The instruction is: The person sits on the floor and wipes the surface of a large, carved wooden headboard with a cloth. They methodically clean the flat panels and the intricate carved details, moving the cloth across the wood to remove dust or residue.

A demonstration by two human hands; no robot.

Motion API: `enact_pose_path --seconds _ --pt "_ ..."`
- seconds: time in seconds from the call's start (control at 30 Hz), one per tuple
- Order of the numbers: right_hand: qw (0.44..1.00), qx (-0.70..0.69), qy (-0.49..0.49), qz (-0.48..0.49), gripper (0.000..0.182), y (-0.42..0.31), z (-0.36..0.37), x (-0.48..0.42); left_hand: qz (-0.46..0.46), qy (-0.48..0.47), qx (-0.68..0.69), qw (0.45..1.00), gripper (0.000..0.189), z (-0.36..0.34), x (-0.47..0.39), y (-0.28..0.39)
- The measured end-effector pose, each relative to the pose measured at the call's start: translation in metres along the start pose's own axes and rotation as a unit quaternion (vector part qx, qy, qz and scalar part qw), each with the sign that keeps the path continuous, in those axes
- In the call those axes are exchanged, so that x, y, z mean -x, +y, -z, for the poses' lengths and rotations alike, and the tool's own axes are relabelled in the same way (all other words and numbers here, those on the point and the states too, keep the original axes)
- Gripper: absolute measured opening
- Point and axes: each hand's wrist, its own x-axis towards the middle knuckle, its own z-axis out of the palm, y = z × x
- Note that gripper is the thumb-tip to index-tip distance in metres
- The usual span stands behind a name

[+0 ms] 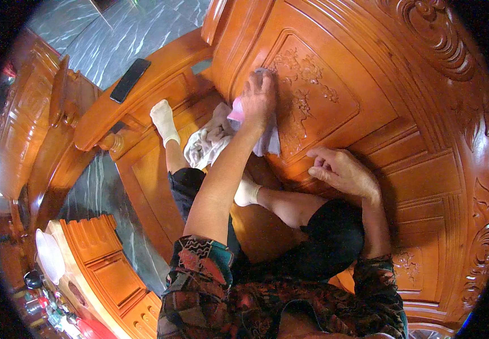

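Observation:
My left hand [260,95] presses a pink and grey cloth [269,137] against the carved wooden backrest panel [312,97], at the left edge of its raised flower carving. The cloth hangs down below the fingers. Over my bent leg, my right hand [342,169] is held near the panel's lower edge with its fingers loosely curled and nothing in them; whether it touches the wood I cannot tell. A crumpled whitish cloth [208,142] lies on the wooden seat [151,169] between my left hand and my white-socked foot [164,118].
A black smartphone [130,80] rests on the wooden armrest [168,55] at the upper left. Carved scrollwork [439,38] borders the backrest on the right. At the lower left stands a wooden cabinet [113,275] with a white bowl [49,256] on it. Dark marbled floor [100,186] shows beyond the seat.

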Motion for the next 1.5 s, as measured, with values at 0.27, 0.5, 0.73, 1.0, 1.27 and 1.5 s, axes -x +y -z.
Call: enact_pose_path --seconds 0.27,0.5,0.73,1.0,1.27,1.5 --pt "0.999 0.016 0.013 0.034 0.026 -0.001 0.001 -0.001 0.153 -0.039 -0.008 0.987 0.016 0.004 0.015 0.003" --pt "0.999 0.009 0.015 0.044 0.026 0.005 0.000 -0.002 0.104 -0.024 0.064 0.992 0.013 0.011 -0.022 0.031" --pt "0.999 0.033 -0.010 0.018 0.027 0.003 0.002 -0.001 -0.048 0.035 0.088 0.994 0.029 0.021 -0.029 0.059" --pt "1.000 0.011 -0.009 0.021 0.024 0.001 0.003 -0.001 -0.122 0.030 0.093 0.988 0.035 0.032 -0.020 0.076" --pt "0.999 0.012 0.004 0.039 0.025 -0.001 0.000 -0.002 -0.351 0.050 0.069 0.932 0.036 0.041 -0.010 0.087" --pt "0.999 0.029 -0.011 0.011 0.028 0.005 0.001 0.000 -0.444 0.064 0.050 0.892 0.034 0.040 -0.025 0.086"
